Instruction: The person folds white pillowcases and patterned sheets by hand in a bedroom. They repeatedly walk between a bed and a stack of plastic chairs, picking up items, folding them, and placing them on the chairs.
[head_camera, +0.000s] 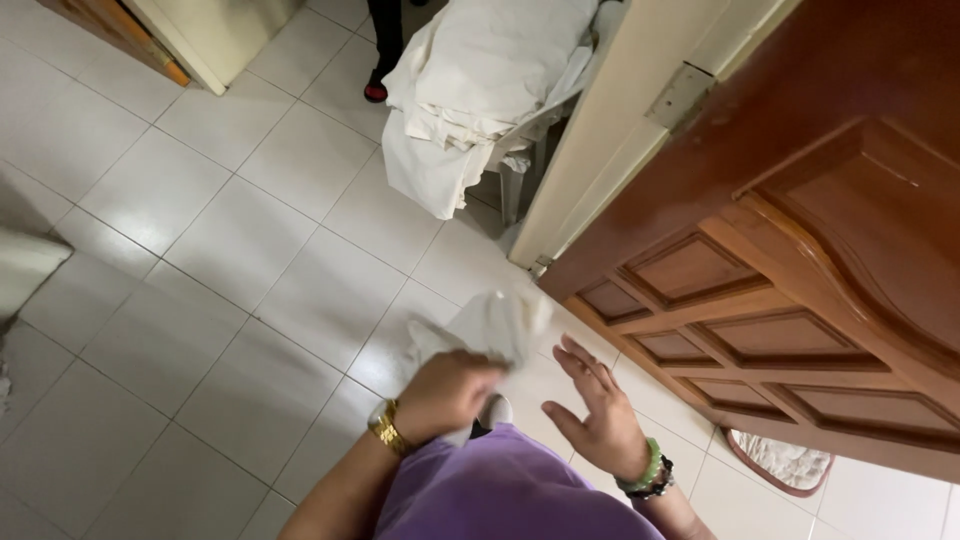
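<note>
The white cloth (495, 325) is bunched up in the left hand (445, 395). That hand is closed around the bottom of the cloth, and the rest of the cloth puffs up above the fist. The cloth is up in the air over the white tile floor (200, 260), right in front of the person's purple shirt (500, 495). A gold watch (385, 428) sits on the left wrist.

The right hand (595, 405) is just beside the cloth. It is open, with the fingers spread apart, and it holds nothing. The fingertips are very near the cloth, but I cannot tell if they touch it. Green and dark bead bracelets (645, 475) are on the right wrist.

On the right side is a big brown wooden door (800, 260) with carved panels, standing open. A small mat (785, 462) peeks out under its bottom edge.

Farther away, at the top, a pile of folded white sheets (480, 80) lies on a white chair, and some of it hangs down toward the floor. Next to the pile is another person's foot in a red and black shoe (376, 88).
</note>
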